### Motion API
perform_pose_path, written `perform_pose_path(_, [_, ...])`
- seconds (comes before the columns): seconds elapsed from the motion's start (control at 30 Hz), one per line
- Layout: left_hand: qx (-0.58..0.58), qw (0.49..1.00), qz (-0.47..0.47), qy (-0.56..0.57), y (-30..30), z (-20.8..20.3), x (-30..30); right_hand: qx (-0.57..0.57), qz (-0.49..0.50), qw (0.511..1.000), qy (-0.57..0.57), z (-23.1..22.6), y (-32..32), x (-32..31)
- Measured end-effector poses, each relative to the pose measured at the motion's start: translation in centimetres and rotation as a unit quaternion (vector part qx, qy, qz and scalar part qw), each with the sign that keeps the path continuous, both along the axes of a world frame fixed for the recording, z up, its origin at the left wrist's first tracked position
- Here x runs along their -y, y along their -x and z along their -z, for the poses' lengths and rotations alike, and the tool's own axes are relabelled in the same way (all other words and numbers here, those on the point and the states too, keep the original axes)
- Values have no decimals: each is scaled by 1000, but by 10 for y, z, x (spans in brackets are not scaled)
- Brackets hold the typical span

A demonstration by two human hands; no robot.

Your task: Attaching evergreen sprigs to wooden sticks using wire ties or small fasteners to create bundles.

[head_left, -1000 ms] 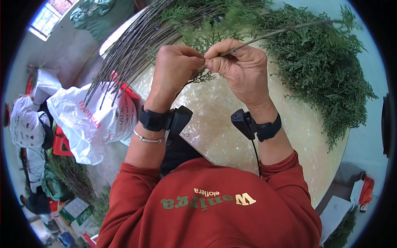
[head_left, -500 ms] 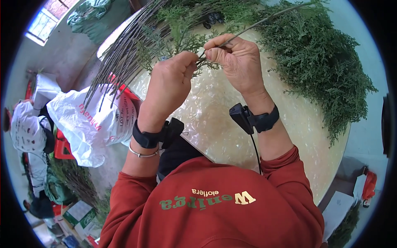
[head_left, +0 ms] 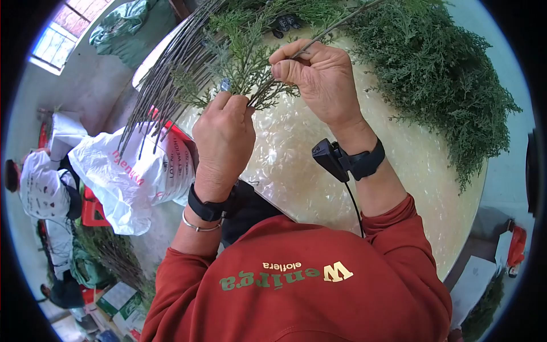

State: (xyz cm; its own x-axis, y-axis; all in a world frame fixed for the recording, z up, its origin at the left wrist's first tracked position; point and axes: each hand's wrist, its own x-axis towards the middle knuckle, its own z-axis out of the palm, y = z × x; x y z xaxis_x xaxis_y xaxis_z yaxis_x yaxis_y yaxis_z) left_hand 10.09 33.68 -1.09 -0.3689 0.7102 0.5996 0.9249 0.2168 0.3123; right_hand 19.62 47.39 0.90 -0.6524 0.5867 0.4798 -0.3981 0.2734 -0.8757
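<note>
Over the table, my left hand [head_left: 224, 134] is closed on the stem ends of a few evergreen sprigs [head_left: 250, 57], whose green scaly foliage fans out above the fist. A small blue-and-white thing [head_left: 225, 84] shows by its fingers; I cannot tell what it is. Up and to the right, my right hand [head_left: 322, 80] pinches a bare brown stem [head_left: 342, 23] between thumb and forefinger. That stem slants away to the far right, toward leafy tips. Its lower end runs down toward my left fist, among the sprigs.
A heap of cut evergreen branches [head_left: 433, 85] covers the table's right side. Many long bare stems [head_left: 165, 80] lie at the far left, overhanging the edge. Small dark objects [head_left: 286, 24] sit at the back. Below left are a white sack [head_left: 131, 182] and a red crate [head_left: 93, 208].
My left hand has moved down and left, away from the right hand, with the sprigs in it. My right hand has shifted slightly left and up, still pinching the stem.
</note>
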Motion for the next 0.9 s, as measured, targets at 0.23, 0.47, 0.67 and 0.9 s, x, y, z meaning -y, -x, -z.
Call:
perform_pose_path(0.23, [9, 997, -29, -77, 4, 8, -3, 44, 37, 997, -53, -6, 4, 7])
perform_pose_path(0.47, [198, 968, -60, -142, 30, 14, 7, 43, 49, 994, -85, -31, -2, 30])
perform_pose_path(0.67, [345, 904, -8, -253, 60, 15, 11, -29, 109, 989, -92, -41, -35, 0])
perform_pose_path(0.9, [431, 856, -7, -286, 84, 14, 37, 74, 426, 883, -183, -55, -124, -99])
